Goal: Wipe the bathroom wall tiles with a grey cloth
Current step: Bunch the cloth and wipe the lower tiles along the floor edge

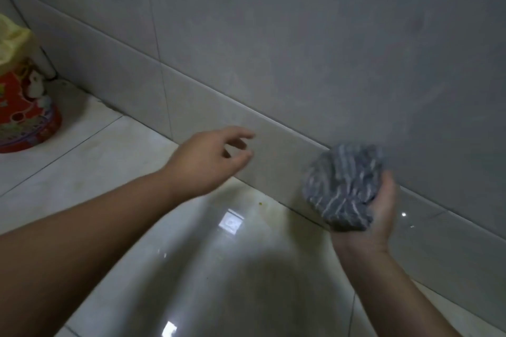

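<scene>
Grey cloth (345, 186) balled by the tiles (273, 49).
Curled right grip (379, 213) holds it; left grip (208, 161) loosely spread, apart. Red bin (24, 115) stands on the floor (95, 156), far left.

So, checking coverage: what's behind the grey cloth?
The pale skirting tile meeting the darker wall tile above. The patch directly behind the cloth, gripped by the right hand, is covered.
</scene>
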Demonstrator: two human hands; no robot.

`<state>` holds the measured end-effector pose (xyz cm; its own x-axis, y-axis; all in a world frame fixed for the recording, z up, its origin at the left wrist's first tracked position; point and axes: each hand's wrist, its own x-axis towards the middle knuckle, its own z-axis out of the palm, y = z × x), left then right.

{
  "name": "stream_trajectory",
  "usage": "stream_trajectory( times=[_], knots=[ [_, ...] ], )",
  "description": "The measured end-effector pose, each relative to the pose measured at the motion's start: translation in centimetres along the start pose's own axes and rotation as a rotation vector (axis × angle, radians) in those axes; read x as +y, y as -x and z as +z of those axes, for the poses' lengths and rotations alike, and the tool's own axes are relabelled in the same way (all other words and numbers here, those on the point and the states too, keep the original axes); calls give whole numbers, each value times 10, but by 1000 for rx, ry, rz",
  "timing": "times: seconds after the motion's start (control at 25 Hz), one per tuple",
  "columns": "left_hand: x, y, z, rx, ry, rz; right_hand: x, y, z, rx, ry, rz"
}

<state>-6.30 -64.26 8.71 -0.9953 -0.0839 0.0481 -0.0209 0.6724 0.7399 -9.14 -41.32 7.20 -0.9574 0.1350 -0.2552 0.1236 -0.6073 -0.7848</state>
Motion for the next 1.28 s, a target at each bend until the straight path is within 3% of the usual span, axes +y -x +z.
stream_trajectory(
  times=[0.04,0.08,0.16,0.2,0.28,0.48,0.56,0.64,0.72,1.0,1.16,1.28],
  knots=[
    [-14,2,-8,43,-14,-40,-5,-4,9,-40,205,-273],
    [-28,6,-14,55,-33,-68,-1,-12,16,-115,555,-622],
    [-48,17,-16,6,-93,-96,17,-44,12,-295,1405,-1261],
    [-55,23,-14,-31,-132,-103,24,-64,9,-374,1716,-1456],
    [-70,30,-11,-82,-185,-116,44,-95,17,-559,2120,-1626],
    [-100,25,-14,-92,-199,-176,95,-138,16,-972,2532,-1793],
    [-105,20,-13,-59,-156,-194,93,-137,12,-1076,2534,-1859],
    [-109,19,-13,-53,-138,-207,78,-134,19,-1067,2331,-1983],
    [-112,21,-13,-87,-172,-211,62,-125,45,-1083,2226,-1995],
    [-110,17,-16,-57,-124,-223,73,-136,61,-1148,2433,-1892],
    [-119,33,-14,-112,-172,-210,82,-134,40,-1274,2559,-1660],
    [-138,46,-24,-102,-191,-247,84,-128,74,-1105,2455,-1760]
  ],
)
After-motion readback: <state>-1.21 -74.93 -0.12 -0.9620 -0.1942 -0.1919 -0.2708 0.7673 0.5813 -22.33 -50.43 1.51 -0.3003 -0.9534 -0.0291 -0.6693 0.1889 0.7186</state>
